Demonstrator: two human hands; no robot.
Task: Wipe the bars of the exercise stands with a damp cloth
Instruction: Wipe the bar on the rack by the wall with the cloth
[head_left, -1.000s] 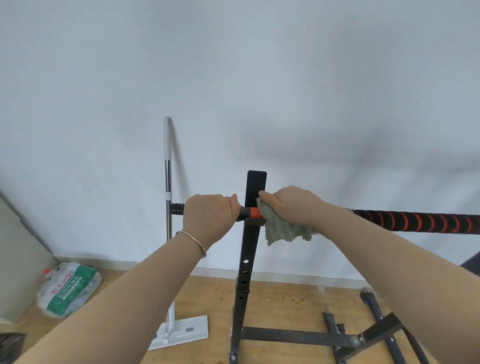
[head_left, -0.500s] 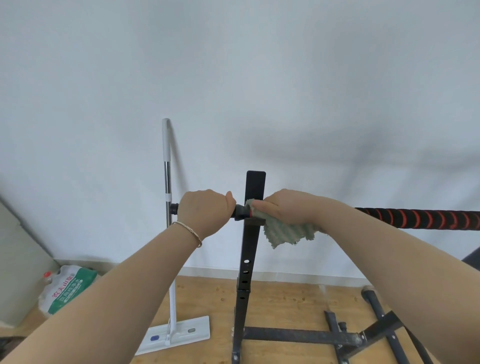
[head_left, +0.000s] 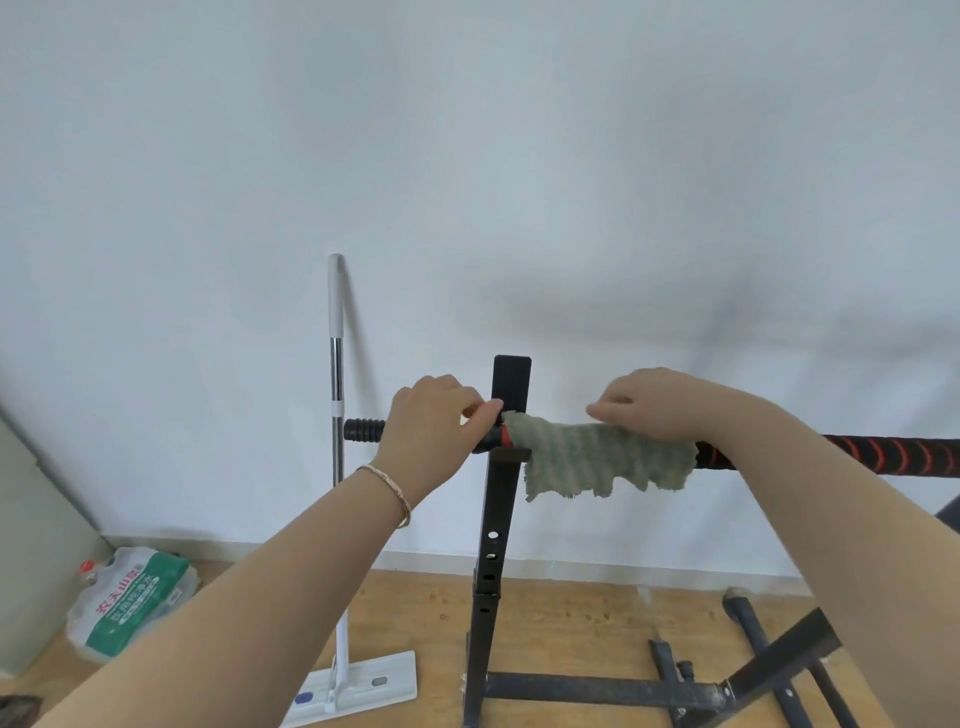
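A black bar with red spiral grip runs horizontally across a black upright stand post. A green-grey cloth hangs spread over the bar just right of the post. My left hand wraps the bar left of the post, its fingertips pinching the cloth's left corner. My right hand rests on top of the cloth's right part, fingers pinching its upper edge. The bar's black ribbed end sticks out left of my left hand.
A mop with a white and steel handle leans on the white wall, its flat white head on the wooden floor. A large water bottle lies at the left. The stand's black base beams spread over the floor at lower right.
The cloth, bunched under my right hand before, is now spread out along the bar. My right hand has moved right, and my left hand has shifted toward the post to hold the cloth's corner.
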